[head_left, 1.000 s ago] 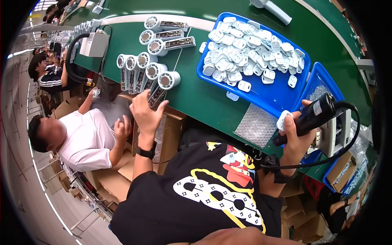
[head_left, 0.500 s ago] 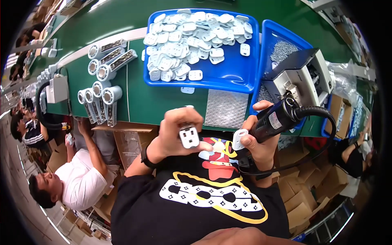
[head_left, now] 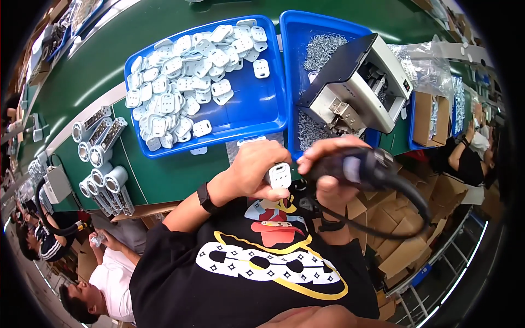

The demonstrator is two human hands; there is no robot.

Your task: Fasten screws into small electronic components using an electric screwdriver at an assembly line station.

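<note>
I see the right hand [head_left: 331,191] wrapped round a blurred black corded power driver [head_left: 344,165], close beside the white cover plate [head_left: 279,176] that the left hand [head_left: 252,170] grips at mid-frame. From my end, a hurried swing could knock the plate askew, or the looping cable [head_left: 418,206] could snag. The plate looks round-cornered, with small dark holes and one wider slot.

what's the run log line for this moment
left hand: closed, white plate above thumb | right hand: holds black tool, blurred | blue tray: plates heaped | screws: second tray
</note>
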